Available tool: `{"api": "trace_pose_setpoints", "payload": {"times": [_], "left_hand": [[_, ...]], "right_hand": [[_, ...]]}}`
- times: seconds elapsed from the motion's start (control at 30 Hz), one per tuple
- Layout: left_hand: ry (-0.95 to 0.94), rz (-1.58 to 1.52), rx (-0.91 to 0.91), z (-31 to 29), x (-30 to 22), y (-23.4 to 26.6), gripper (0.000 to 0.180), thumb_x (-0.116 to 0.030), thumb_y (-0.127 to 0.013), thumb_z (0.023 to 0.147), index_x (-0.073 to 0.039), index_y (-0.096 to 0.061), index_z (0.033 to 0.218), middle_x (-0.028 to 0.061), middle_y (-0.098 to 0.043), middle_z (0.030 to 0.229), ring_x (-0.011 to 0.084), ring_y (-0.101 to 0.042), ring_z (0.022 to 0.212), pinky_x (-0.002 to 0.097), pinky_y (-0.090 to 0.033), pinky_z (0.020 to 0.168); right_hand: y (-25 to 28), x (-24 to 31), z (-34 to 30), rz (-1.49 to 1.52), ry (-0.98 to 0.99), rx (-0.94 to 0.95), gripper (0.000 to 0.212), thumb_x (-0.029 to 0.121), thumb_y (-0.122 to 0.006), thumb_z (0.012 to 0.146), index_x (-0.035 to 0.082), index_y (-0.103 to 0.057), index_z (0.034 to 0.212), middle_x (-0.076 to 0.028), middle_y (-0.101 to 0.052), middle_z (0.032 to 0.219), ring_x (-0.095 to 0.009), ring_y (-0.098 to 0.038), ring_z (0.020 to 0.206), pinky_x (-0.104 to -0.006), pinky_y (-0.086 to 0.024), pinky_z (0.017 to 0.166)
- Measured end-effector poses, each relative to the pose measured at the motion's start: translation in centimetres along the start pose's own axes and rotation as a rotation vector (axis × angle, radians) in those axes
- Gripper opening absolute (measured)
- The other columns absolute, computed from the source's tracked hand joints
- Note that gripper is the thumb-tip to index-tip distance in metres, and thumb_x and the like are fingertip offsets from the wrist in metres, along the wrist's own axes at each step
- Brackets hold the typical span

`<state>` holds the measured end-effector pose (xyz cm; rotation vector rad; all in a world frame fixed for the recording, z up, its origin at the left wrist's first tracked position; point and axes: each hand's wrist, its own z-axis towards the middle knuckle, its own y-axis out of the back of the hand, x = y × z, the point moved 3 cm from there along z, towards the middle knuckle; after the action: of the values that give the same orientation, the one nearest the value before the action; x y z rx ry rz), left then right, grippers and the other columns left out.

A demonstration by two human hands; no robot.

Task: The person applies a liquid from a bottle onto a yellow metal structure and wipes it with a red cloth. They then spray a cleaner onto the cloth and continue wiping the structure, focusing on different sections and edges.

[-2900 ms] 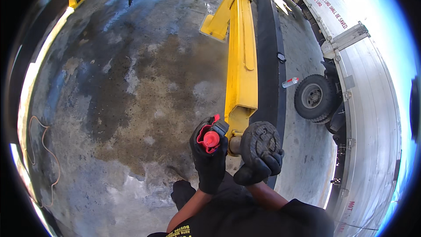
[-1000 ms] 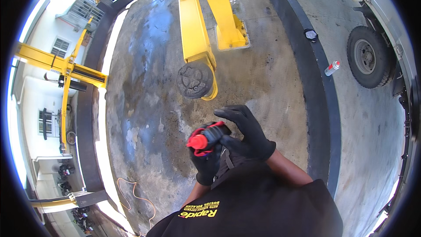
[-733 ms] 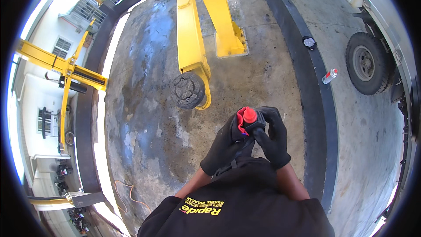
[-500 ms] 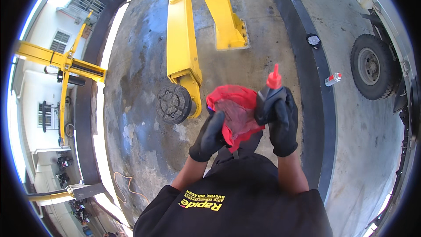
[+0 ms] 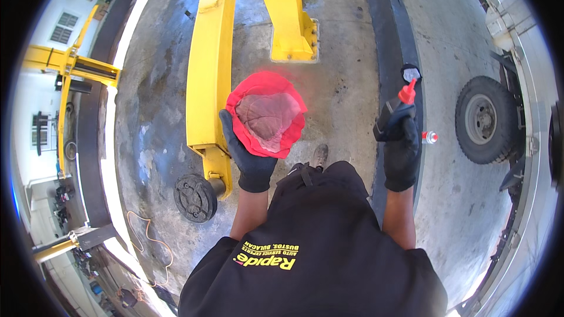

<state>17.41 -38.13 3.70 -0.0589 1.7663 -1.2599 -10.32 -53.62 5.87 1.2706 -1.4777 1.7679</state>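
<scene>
At left of centre, we see the gloved left hand (image 5: pixel 254 167) bearing the red cloth (image 5: pixel 270 114), its greyish inner face turned upward; one digit, apparently the thumb, lies along the left edge, while the others are hidden beneath the fabric, so we cannot tell whether they are spread or pressed together. At right, the gloved right hand (image 5: pixel 402 155) has its fingers curled around the dark squeeze bottle (image 5: pixel 388 116), whose red nozzle (image 5: pixel 406 94) points up. Half a second ago cloth and bottle were side by side; now they stand well apart, which we take to mean that the bottle is out of its wrapping and each hand is free to act separately. Of the surroundings, we note from left to right an orange hose (image 5: pixel 154 239) looped on the floor, the round black lift pad (image 5: pixel 195 198), the yellow lift arm (image 5: pixel 210 70), a bolted yellow post foot (image 5: pixel 292 38), a dark raised kerb (image 5: pixel 385 29), a red-and-white spray can (image 5: pixel 430 137) and a truck tyre (image 5: pixel 479 111). The arm and pad crowd the space beside the left hand, and the kerb runs behind the right; we cannot judge the depth between them.
</scene>
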Motion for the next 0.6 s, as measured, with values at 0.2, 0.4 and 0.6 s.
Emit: {"api": "trace_pose_setpoints", "payload": {"times": [0.2, 0.4, 0.6], "left_hand": [[-0.742, 0.754, -0.343, 12.6, -5.4, 0.9, 0.056, -0.045, -0.052, 0.120, -0.006, -0.052, 0.160, 0.0129, -0.059, 0.160, 0.0320, -0.053, 0.153, 0.0468, -0.039, 0.130], [-0.680, 2.142, -0.692, 33.8, -5.2, 5.3, 0.086, -0.060, -0.062, 0.107, 0.004, -0.049, 0.162, 0.0290, -0.061, 0.149, 0.0462, -0.058, 0.138, 0.0623, -0.039, 0.122], [-0.381, 2.278, -0.808, 45.5, -2.3, 0.5, 0.090, -0.063, -0.051, 0.112, 0.012, -0.048, 0.162, 0.0365, -0.049, 0.166, 0.0460, -0.047, 0.157, 0.0615, -0.040, 0.125]], "right_hand": [[5.1, -4.9, 6.2, 0.082, -0.110, 0.000, 0.035, 0.034, -0.057, 0.117, 0.006, -0.066, 0.137, -0.004, -0.072, 0.113, -0.018, -0.067, 0.096, -0.0364, -0.051, 0.084], [4.3, -5.5, 18.9, 0.018, -0.190, 0.085, 0.026, 0.034, -0.059, 0.115, 0.008, -0.066, 0.117, -0.001, -0.062, 0.095, -0.013, -0.056, 0.081, -0.0314, -0.044, 0.074], [7.2, -3.3, 35.7, -0.009, -0.189, 0.066, 0.027, 0.032, -0.057, 0.116, 0.008, -0.068, 0.120, 0.000, -0.062, 0.095, -0.013, -0.056, 0.080, -0.0306, -0.044, 0.075]]}}
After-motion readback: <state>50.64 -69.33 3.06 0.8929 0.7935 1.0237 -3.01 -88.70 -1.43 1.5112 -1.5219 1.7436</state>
